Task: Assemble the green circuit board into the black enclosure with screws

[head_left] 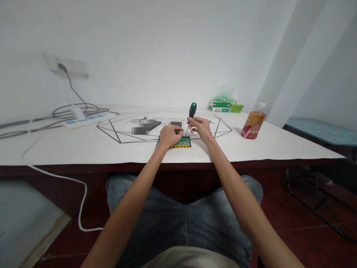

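Note:
A small green circuit board with a yellow front row (182, 143) lies on the white table (83, 149) near its front edge. My left hand (170, 135) rests on the board's left part, fingers curled down on it. My right hand (199, 127) is closed round a screwdriver with a green-and-black handle (192, 109). The screwdriver stands nearly upright, its thin shaft pointing down onto the board. Two dark flat objects (152, 125) lie just behind the board.
A power strip (83, 120) with coiled grey cables lies at the back left, plugged into a wall socket (65, 67). An orange drink bottle (253, 125) stands at the right. Green boxes and a plastic bag (223, 104) sit at the back. A bench (320, 132) stands to the right.

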A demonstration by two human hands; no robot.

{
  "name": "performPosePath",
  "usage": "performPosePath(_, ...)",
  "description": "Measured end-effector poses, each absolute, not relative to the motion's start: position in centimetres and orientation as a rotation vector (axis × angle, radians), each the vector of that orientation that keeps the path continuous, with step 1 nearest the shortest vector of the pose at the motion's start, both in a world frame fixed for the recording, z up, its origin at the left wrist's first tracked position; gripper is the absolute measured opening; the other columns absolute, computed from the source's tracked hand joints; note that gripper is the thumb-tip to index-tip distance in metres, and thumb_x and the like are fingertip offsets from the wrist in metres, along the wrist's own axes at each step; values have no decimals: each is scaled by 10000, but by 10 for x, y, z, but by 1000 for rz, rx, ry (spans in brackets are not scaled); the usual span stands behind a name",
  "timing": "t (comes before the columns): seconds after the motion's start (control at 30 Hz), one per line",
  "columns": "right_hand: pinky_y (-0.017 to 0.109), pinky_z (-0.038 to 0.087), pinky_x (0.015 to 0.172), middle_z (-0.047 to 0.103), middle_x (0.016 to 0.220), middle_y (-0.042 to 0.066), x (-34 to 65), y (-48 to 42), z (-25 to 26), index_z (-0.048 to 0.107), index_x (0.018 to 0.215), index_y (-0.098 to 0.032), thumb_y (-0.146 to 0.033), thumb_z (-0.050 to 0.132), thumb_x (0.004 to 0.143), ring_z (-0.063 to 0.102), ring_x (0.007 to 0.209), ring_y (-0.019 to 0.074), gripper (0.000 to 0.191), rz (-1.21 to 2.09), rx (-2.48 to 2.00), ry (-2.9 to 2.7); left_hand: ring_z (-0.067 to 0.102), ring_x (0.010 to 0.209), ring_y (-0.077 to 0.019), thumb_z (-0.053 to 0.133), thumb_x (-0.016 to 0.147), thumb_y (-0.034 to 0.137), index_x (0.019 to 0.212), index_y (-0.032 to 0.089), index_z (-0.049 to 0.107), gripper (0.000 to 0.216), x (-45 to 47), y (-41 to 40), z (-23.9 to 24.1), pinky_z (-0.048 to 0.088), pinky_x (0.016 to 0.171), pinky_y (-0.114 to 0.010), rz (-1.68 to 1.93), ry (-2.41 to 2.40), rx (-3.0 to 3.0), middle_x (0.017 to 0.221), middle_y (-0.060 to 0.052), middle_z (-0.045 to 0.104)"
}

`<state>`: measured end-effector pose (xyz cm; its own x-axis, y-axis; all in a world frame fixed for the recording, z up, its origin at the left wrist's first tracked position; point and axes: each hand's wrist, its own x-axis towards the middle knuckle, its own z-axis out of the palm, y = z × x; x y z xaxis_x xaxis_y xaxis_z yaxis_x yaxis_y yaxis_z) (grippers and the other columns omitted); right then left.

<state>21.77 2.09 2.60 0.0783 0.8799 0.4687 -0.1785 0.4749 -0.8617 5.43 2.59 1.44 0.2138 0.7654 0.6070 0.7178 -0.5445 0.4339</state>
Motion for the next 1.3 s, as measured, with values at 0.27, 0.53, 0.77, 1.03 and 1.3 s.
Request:
performPosePath(0.27, 202, 441, 408, 643, 728, 25, 219, 25, 24, 674, 731, -150, -492, 841, 603, 563, 563, 94, 401, 933, -687, -1131, 720, 818, -217, 711, 716, 269, 932, 190, 806, 249, 49, 41, 7, 563, 788, -319, 1135, 1122, 2324, 856, -47, 785)
performPosePath(0.53, 189, 466, 418, 648, 709, 22, 223, 28, 25, 650, 708, -151, -422, 818, 663, 567, 569, 91, 322, 886, -675, -994, 712, 859, -202, 695, 773, 220, 888, 196, 804, 160, 45, 48, 8, 549, 858, -322, 1292, 1186, 2334, 911, -48, 786)
performPosePath(0.77, 204, 458, 392, 632, 662, 28, 221, 28, 22, 636, 651, -141, -389, 805, 674, 564, 528, 101, 302, 872, -710, -1025, 705, 878, -211, 709, 776, 230, 864, 228, 807, 132, 26, 65, 13, 532, 836, -309, 1115, 1454, 2442, 899, -29, 787)
performPosePath(1.03, 203, 441, 383, 634, 648, 25, 221, 26, 22, 616, 657, -149, -401, 805, 683, 544, 490, 90, 316, 885, -774, -1028, 700, 881, -215, 693, 791, 262, 908, 248, 810, 166, 19, 61, 11, 518, 813, -298, 1075, 1541, 2491, 911, -25, 786)
performPosePath(1.3, 203, 430, 371, 631, 643, 25, 220, 25, 21, 628, 650, -141, -440, 824, 641, 541, 475, 88, 358, 878, -775, -1047, 703, 784, -204, 710, 743, 181, 859, 188, 815, 156, 20, 72, 12, 525, 814, -301, 992, 1441, 2478, 819, -57, 778)
